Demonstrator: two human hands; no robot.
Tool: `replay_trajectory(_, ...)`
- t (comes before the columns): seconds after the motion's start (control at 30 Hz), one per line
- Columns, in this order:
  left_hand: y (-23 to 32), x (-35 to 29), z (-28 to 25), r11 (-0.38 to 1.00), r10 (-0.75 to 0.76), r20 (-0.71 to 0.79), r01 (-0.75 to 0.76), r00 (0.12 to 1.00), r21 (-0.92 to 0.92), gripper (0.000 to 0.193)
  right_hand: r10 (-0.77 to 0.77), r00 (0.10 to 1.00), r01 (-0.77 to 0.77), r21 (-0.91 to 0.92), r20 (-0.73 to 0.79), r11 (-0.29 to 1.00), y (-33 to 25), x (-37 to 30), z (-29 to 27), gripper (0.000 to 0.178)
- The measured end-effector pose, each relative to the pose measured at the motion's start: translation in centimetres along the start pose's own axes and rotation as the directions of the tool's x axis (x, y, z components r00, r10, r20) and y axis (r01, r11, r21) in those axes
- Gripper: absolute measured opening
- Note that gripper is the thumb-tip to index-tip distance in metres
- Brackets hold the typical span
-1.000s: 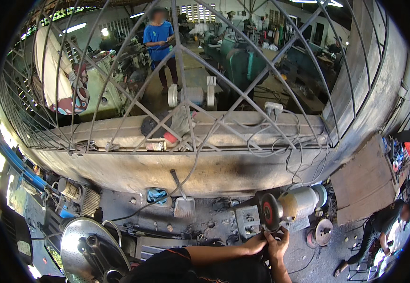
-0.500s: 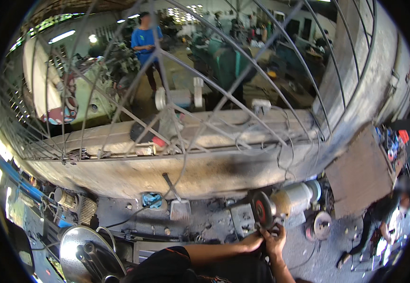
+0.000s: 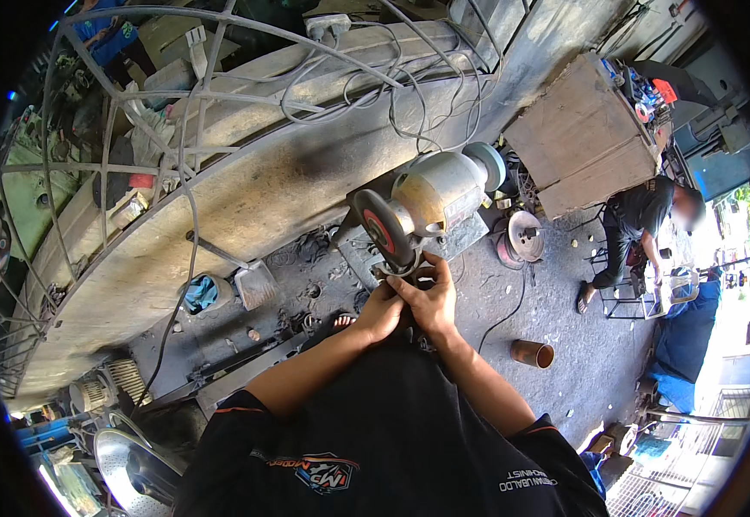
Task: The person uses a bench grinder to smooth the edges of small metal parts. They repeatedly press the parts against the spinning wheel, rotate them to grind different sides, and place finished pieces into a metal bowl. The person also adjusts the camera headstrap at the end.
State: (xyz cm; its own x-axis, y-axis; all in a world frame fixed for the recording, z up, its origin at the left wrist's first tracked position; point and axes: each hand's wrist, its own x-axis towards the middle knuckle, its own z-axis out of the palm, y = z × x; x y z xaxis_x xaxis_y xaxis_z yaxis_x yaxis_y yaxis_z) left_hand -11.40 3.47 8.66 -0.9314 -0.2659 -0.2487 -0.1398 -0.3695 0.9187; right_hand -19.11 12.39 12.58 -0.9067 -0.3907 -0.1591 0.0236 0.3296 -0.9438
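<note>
A bench grinder [image 3: 440, 194] with a grey-and-tan motor body stands just ahead of me. Its dark wheel [image 3: 381, 226] with a red centre faces my hands, and a pale wheel [image 3: 485, 166] sits at the far end. My left hand [image 3: 379, 313] is closed, fingers pinched together just below the dark wheel. Beside it, touching it, my right hand [image 3: 432, 297] is closed too, thumb and fingers curled. Between the hands, near the wheel's lower edge, is something small and dark; the fingers hide most of it, and its kind cannot be told.
A concrete ledge [image 3: 246, 172] with metal bars runs behind the grinder. A dustpan-like scoop [image 3: 257, 284] and a bucket with blue cloth [image 3: 207, 293] stand left. At right are a rusty pipe piece [image 3: 532, 353], a reel-like disc [image 3: 525, 234], a brown board [image 3: 582, 129] and a bent-over person [image 3: 638, 228].
My view has tilted down and turned right, so the grinder sits higher and my torso shows. Both hands stay together by the dark wheel.
</note>
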Motion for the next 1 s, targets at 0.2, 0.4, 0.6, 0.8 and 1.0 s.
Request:
replay_trajectory(0.2,-0.4,-0.6,-0.3,0.999,0.018,-0.002,-0.018,1.0,0.049,0.04,0.002,1.0,-0.002,-0.057,0.005,0.998,-0.4,-0.7,-0.1,0.078)
replay_trajectory(0.4,-1.5,-0.8,-0.3,0.996,0.033,0.031,-0.03,0.999,-0.088,0.038,0.05,0.999,-0.049,-0.076,0.016,0.996,0.8,-0.9,0.1,0.079)
replay_trajectory(0.6,-2.8,-0.5,-0.1,0.985,0.001,0.005,-0.001,1.0,-0.173,0.039,0.033,0.999,-0.03,-0.054,0.04,0.998,1.7,-0.7,0.1,0.078)
replay_trajectory(0.8,-3.5,0.2,-1.8,0.955,0.192,0.019,-0.191,0.981,0.226,0.042,-0.102,0.995,0.104,-0.157,0.019,0.982,1.3,-0.2,-0.3,0.062)
replay_trajectory(1.0,-5.3,3.8,-2.8,0.993,0.112,0.181,-0.103,0.977,-0.06,0.051,-0.009,0.999,0.008,0.021,0.051,1.0,-0.2,0.6,-1.6,0.07)
